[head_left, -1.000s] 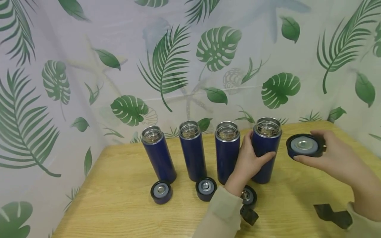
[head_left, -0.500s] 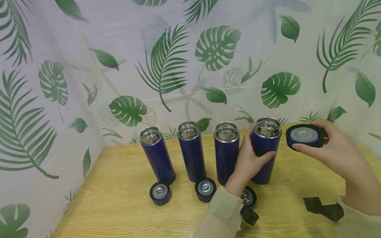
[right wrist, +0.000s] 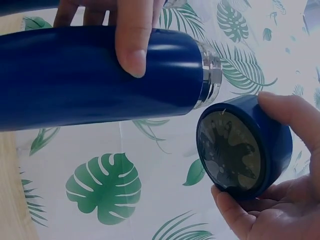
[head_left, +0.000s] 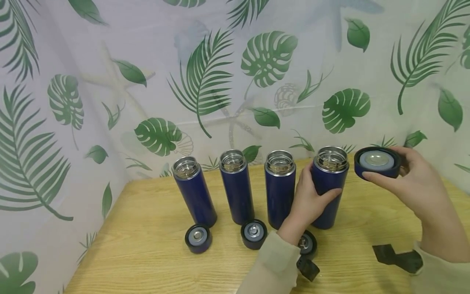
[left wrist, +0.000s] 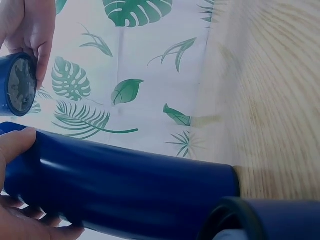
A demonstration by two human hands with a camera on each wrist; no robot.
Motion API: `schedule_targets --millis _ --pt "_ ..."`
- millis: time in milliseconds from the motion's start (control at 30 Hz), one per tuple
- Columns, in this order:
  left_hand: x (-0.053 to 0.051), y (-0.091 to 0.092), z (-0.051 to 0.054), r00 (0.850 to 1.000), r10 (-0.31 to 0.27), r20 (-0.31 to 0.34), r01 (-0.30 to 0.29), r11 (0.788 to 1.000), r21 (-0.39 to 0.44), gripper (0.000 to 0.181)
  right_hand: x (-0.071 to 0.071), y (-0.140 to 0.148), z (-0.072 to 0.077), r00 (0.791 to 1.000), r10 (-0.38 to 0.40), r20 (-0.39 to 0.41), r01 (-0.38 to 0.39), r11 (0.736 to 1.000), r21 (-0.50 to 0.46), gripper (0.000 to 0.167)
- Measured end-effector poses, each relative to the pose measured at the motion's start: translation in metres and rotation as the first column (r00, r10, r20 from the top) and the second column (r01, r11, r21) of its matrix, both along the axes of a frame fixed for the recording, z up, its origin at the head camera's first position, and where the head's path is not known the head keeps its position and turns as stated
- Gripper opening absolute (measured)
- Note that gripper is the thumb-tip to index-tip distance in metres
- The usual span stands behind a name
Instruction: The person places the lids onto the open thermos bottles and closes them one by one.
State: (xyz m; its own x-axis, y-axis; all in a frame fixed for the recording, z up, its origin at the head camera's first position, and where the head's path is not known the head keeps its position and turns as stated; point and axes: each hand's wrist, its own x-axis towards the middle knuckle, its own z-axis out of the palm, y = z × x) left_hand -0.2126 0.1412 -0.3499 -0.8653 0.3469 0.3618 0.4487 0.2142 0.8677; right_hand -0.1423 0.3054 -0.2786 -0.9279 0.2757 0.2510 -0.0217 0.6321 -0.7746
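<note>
My left hand (head_left: 310, 200) grips the upper body of the rightmost dark blue vacuum flask (head_left: 328, 204), which stands lidless with its steel mouth showing. To the right of that mouth, my right hand (head_left: 422, 179) holds a blue bottle lid (head_left: 378, 161) in the air by its side, thumb in front. The grey inner seal of the lid faces up in the head view. Its glossy outer face (right wrist: 230, 150) shows in the right wrist view. Lid and flask are apart. In the left wrist view, the left thumb and fingers (left wrist: 17, 145) lie around the flask.
Three more lidless blue flasks (head_left: 280, 192) stand in a row to the left. In front of the row lie a left lid (head_left: 198, 239), a middle lid (head_left: 254, 233) and a lid (head_left: 307, 243) partly hidden by the left arm. A leaf-print cloth (head_left: 227, 81) hangs behind the wooden table (head_left: 147, 261).
My right hand has risen slightly with the lid, which has tipped a little. The left hand stays on its flask, which has barely shifted.
</note>
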Motion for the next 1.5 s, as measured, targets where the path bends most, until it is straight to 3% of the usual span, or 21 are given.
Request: schedule_targets --millis 400,767,1000,1133,1367,1500 --pt "0.004 -0.005 0.002 0.997 -0.041 -0.062 0.037 0.997 -0.065 0.072 -0.001 0.003 -0.003 0.997 0.047 -0.054 -0.043 0.997 0.068 0.080" --pt "0.007 -0.014 0.008 0.994 -0.112 -0.015 0.109 0.982 -0.154 0.075 -0.001 0.003 -0.003 0.984 0.095 -0.150 -0.083 0.993 0.084 0.081" --pt "0.005 -0.017 0.010 0.990 -0.138 0.001 0.136 0.975 -0.177 0.075 -0.002 -0.002 -0.001 0.956 0.120 -0.267 -0.113 0.993 0.040 0.081" --pt "0.006 -0.017 0.012 0.989 -0.145 0.021 0.146 0.972 -0.185 0.075 -0.006 -0.001 -0.003 0.953 0.123 -0.278 -0.128 0.992 0.001 0.081" --pt "0.009 -0.018 0.011 0.991 -0.131 0.025 0.133 0.969 -0.208 0.075 -0.024 0.012 -0.023 0.953 0.118 -0.280 -0.133 0.991 -0.032 0.086" --pt "0.009 -0.018 0.010 0.992 -0.128 0.020 0.130 0.968 -0.215 0.076 -0.026 0.010 -0.024 0.949 0.120 -0.291 -0.139 0.989 -0.045 0.087"
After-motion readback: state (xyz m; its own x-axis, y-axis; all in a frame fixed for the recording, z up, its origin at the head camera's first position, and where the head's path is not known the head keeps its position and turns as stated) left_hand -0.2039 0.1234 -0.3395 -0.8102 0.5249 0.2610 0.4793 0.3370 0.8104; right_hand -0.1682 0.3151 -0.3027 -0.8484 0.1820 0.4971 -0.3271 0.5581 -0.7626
